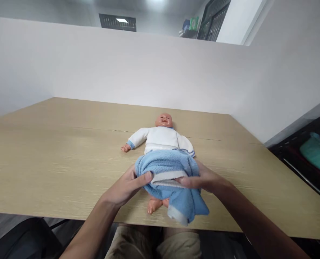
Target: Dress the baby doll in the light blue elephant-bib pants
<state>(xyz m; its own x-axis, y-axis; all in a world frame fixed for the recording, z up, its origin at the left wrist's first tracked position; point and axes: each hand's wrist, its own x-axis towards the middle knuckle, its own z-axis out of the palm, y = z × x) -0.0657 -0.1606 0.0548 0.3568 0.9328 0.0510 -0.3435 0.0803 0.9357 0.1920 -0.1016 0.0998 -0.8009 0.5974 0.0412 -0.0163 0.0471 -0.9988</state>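
A baby doll [161, 138] in a white top lies on its back on the wooden table [54, 154], head away from me. Blue fleece trousers [166, 167] with a white waistband are bunched over its lower body. My left hand [127, 185] pinches the left side of the waistband with thumb and fingers. On the other side, my right hand [203, 178] grips the same waistband. One bare doll foot [153, 205] sticks out below the cloth near the table's front edge.
White partition walls [149, 72] close off the table at the back and right. To the right, a dark rack [305, 151] holds a teal object [318, 153]. My lap shows below the table edge.
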